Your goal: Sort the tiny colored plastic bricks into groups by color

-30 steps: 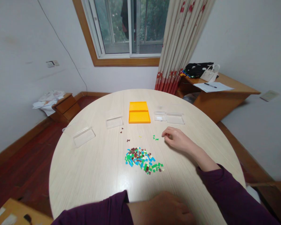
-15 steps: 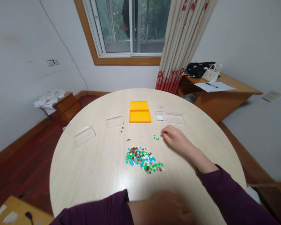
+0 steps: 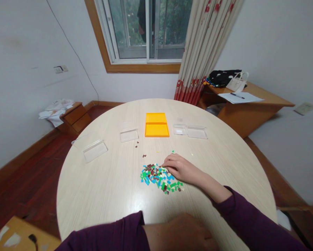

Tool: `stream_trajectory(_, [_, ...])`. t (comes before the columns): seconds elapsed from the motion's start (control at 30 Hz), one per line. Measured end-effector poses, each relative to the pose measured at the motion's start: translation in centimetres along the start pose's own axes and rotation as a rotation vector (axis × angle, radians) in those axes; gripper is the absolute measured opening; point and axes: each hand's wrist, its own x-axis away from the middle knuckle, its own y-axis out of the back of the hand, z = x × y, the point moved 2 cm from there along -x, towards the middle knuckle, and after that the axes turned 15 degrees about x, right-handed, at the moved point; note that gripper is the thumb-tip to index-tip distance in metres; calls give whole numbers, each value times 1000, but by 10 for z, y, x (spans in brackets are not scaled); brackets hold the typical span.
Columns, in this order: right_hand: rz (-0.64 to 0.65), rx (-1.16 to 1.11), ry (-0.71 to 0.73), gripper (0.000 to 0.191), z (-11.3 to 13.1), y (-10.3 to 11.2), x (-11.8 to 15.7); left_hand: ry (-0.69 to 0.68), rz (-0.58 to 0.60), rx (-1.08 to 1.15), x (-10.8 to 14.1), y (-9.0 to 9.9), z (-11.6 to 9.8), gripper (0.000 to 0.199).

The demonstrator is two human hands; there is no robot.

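Note:
A pile of small green, blue, brown and cream bricks (image 3: 159, 178) lies on the round table. My right hand (image 3: 179, 168) reaches in at the pile's upper right edge, fingertips pinched together among the pieces; whatever they hold is too small to see. Behind that hand a green piece (image 3: 173, 151) shows, with a pale piece (image 3: 192, 154) to its right. Brown pieces (image 3: 144, 156) and a yellow one (image 3: 158, 152) lie beyond the pile. My left hand (image 3: 190, 232) rests at the table's near edge, blurred, its fingers hard to make out.
An open orange case (image 3: 157, 130) stands at the table's far middle. Clear trays flank it: two at left (image 3: 95, 151) (image 3: 129, 135), and a smaller and a larger one at right (image 3: 180, 130) (image 3: 197, 132). A side desk (image 3: 271, 96) holds papers and a white bag.
My right hand has moved left and nearer, from beside the green pieces to the pile's edge. A pale piece now shows on the table where it was. My left hand has barely moved.

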Motion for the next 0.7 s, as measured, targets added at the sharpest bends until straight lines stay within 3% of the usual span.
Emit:
stream_trajectory(0.23, [33,88,-64,19,-8,6,8,11,26,12,0,2,0,23])
stream_trajectory(0.57, [45,148,-368,15,-33,30,50,55,188,24,-6,1,-1,26])
stream_trajectory(0.7, [96,128,-323,17,-26,27,44,40,163,35,-5,14,-5,28])
